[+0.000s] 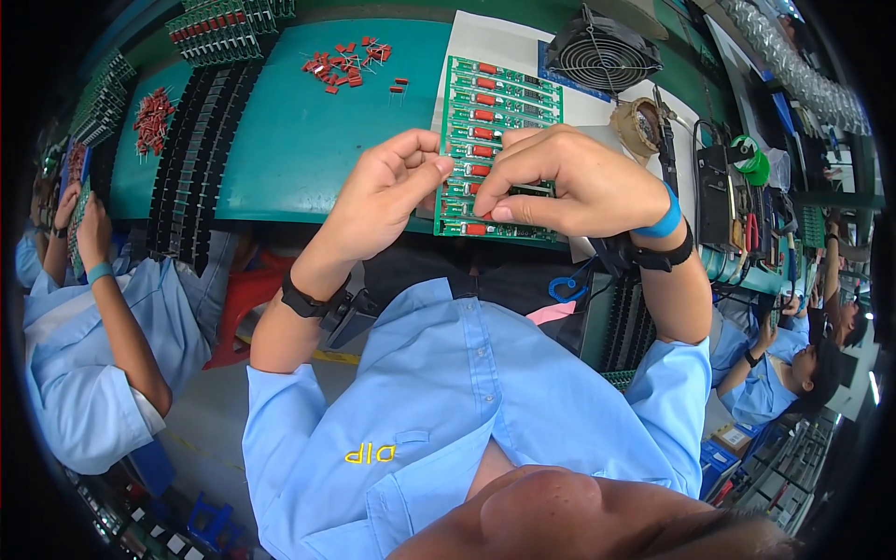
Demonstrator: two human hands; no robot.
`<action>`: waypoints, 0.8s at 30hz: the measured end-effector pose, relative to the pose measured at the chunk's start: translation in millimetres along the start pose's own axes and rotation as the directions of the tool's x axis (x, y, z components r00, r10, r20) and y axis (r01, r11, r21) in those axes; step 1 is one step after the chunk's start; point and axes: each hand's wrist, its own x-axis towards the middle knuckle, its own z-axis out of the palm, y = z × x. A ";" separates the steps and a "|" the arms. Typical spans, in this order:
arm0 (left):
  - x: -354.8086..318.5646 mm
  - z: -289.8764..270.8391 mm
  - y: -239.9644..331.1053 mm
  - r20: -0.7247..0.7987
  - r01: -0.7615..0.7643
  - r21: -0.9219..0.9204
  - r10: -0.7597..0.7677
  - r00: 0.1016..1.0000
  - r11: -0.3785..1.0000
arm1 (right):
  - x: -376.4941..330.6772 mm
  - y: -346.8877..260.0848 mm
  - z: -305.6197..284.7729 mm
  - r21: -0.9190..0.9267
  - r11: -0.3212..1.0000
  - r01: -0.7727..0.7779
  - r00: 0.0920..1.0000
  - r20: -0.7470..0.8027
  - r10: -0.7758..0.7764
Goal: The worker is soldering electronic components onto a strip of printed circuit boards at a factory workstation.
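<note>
A green circuit board panel (509, 96) with rows of red box-shaped components lies at the front edge of the bench. My left hand (387, 187) is closed on its left edge, thumb on top near the middle rows. Over the panel's lower right reaches my right hand (583, 177), thumb and forefinger pinched at a small red component (487, 216) just above the bottom row. The fingertips cover part of that component, and the hand hides the right side of several rows. Loose red components with wire leads (345, 67) are scattered on the green mat, left of the panel.
A black fan (602, 58) and a round brown container (637, 128) stand beyond my right hand. Black slotted rails (201, 140) cross the bench at left, near another red pile (154, 121). Pliers (751, 231) hang at right. Co-workers sit on both sides.
</note>
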 end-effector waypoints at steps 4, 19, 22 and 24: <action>-1.1 4.3 4.3 -0.018 0.008 -0.007 -0.008 1.000 1.000 | 1.9 0.0 2.5 -0.044 0.999 0.021 0.999 -0.025 -0.022; -12.6 -4.6 -3.2 -0.073 -0.077 -0.073 0.071 0.995 0.994 | -46.1 -23.7 16.1 -0.164 0.972 -0.166 0.843 -0.535 0.054; -17.2 -1.1 -9.4 -0.103 -0.113 -0.089 0.104 0.989 0.990 | -67.6 -6.5 37.2 -0.175 0.934 -0.313 0.704 -0.703 0.104; -18.9 1.9 -16.2 -0.135 -0.149 -0.120 0.132 0.982 0.982 | -64.5 -8.8 53.4 -0.289 0.929 -0.230 0.751 -0.660 -0.019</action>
